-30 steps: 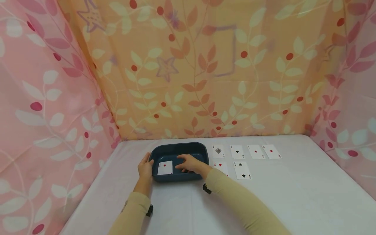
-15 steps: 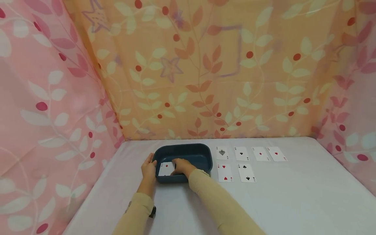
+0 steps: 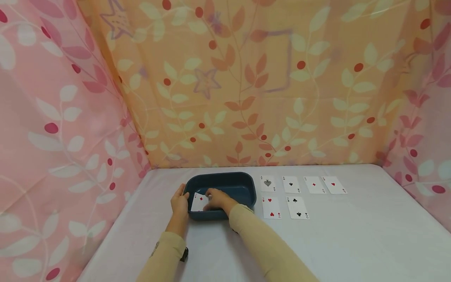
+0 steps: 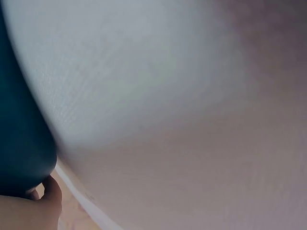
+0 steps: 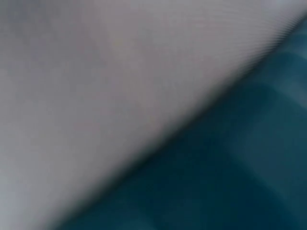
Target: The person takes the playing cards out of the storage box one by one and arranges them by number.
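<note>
A dark blue rectangular dish [image 3: 241, 192] stands on the white-covered table. My left hand [image 3: 180, 201] grips its left end, thumb over the rim and fingers outside. In the left wrist view, part of that hand [image 4: 33, 211] shows by the dish's blue wall [image 4: 21, 124]. Inside the dish lies a playing card [image 3: 199, 203] with red diamonds, slightly turned. My right hand [image 3: 219, 199] reaches over the front rim and pinches the card's right edge, covering that side. The right wrist view is blurred and shows only the dish wall [image 5: 216, 187] and the tablecloth.
Right of the dish, a back row holds an ace of spades [image 3: 267, 183], an ace of clubs [image 3: 291, 185], an ace of diamonds [image 3: 314, 185] and an ace of hearts [image 3: 334, 185]. In front lie a two of hearts [image 3: 271, 207] and a two of clubs [image 3: 297, 207]. Patterned curtains [image 3: 225, 98] surround the table.
My right hand has moved left inside the dish to the diamond card and taken its right edge. The card has turned slightly. My left hand stays on the dish; the view has shifted a little.
</note>
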A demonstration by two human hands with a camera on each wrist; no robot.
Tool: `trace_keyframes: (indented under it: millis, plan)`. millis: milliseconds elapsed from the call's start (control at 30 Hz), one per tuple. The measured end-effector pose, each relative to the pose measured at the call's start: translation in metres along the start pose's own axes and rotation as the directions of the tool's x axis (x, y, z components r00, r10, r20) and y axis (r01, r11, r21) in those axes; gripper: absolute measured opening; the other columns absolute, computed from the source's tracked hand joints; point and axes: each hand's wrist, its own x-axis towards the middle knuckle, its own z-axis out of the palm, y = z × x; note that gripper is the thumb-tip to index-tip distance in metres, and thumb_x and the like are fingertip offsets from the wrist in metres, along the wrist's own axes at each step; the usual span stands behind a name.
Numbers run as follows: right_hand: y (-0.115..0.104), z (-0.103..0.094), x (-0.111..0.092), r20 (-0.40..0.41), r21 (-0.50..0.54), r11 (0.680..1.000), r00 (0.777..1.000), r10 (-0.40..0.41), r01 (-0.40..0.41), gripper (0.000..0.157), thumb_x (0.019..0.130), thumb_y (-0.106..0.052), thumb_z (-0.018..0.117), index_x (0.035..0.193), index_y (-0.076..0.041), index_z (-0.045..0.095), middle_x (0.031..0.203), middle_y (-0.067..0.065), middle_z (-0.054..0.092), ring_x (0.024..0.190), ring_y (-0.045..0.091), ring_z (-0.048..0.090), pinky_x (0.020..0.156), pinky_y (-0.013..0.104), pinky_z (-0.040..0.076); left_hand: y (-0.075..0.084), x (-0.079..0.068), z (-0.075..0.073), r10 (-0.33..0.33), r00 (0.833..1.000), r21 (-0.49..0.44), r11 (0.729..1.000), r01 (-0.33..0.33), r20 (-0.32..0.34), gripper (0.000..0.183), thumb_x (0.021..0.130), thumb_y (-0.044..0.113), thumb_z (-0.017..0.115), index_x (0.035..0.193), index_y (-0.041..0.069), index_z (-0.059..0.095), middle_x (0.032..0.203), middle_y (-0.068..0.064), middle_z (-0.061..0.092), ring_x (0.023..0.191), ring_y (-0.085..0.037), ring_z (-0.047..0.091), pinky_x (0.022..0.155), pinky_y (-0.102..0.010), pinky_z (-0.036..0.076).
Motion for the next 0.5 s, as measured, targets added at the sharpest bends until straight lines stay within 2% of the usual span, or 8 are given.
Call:
trace_keyframes:
  millis: [133, 167, 233, 333, 500]
  plan:
    - [0.003, -0.003, -0.001, -0.04, 0.129, 0.992, 0.999, -0.004, 0.009, 0.036, 0.077, -0.023, 0.083, 0.101, -0.005, 0.063, 0.103, 0.011, 0.063, 0.088, 0.022, 0.056, 0.082, 0.036, 0.05, 0.001, -0.001, 0.0, -0.014, 1.0, 0.004, 1.0, 0.014, 0.005, 0.051, 0.1, -0.006, 0.036, 0.15, 0.0, 0.029, 0.155, -0.013, 0.028, 0.144, -0.025, 0.024, 0.117, -0.036, 0.019]
    - [-0.007, -0.008, -0.01, -0.038, 0.171, 0.985, 0.999, 0.034, -0.027, 0.032, 0.078, -0.014, 0.081, 0.1, -0.002, 0.061, 0.101, 0.012, 0.062, 0.086, 0.022, 0.056, 0.08, 0.036, 0.051, 0.001, -0.001, 0.0, -0.015, 1.0, 0.007, 1.0, 0.015, 0.003, 0.052, 0.1, -0.006, 0.036, 0.151, 0.0, 0.029, 0.155, -0.013, 0.028, 0.144, -0.025, 0.024, 0.117, -0.036, 0.019]
    - [-0.006, -0.009, -0.01, -0.055, 0.245, 0.969, 0.998, 0.039, -0.024, 0.028, 0.08, -0.011, 0.079, 0.097, 0.0, 0.06, 0.092, 0.009, 0.061, 0.076, 0.02, 0.056, 0.067, 0.032, 0.05, 0.001, -0.001, 0.001, -0.013, 1.0, 0.011, 1.0, 0.013, 0.001, 0.051, 0.1, -0.006, 0.036, 0.151, 0.001, 0.029, 0.155, -0.013, 0.028, 0.144, -0.025, 0.024, 0.117, -0.036, 0.019]
    - [-0.006, -0.01, -0.011, -0.055, 0.382, 0.923, 0.996, 0.073, -0.047, 0.025, 0.082, -0.007, 0.077, 0.098, 0.002, 0.059, 0.084, 0.009, 0.065, 0.068, 0.02, 0.064, 0.055, 0.028, 0.047, 0.0, 0.0, 0.0, -0.002, 1.0, 0.007, 1.0, 0.002, -0.001, 0.052, 0.099, -0.007, 0.037, 0.15, -0.001, 0.029, 0.155, -0.014, 0.028, 0.144, -0.025, 0.024, 0.117, -0.036, 0.019]
    - [-0.007, -0.011, -0.014, -0.04, 0.552, 0.83, 0.992, 0.122, -0.079, 0.02, 0.084, -0.002, 0.073, 0.099, 0.002, 0.06, 0.08, 0.013, 0.071, 0.067, 0.021, 0.07, 0.052, 0.027, 0.048, -0.001, 0.001, -0.002, -0.003, 1.0, 0.023, 1.0, 0.004, -0.005, 0.052, 0.099, -0.007, 0.037, 0.15, -0.002, 0.029, 0.155, -0.014, 0.029, 0.144, -0.026, 0.023, 0.117, -0.037, 0.017]
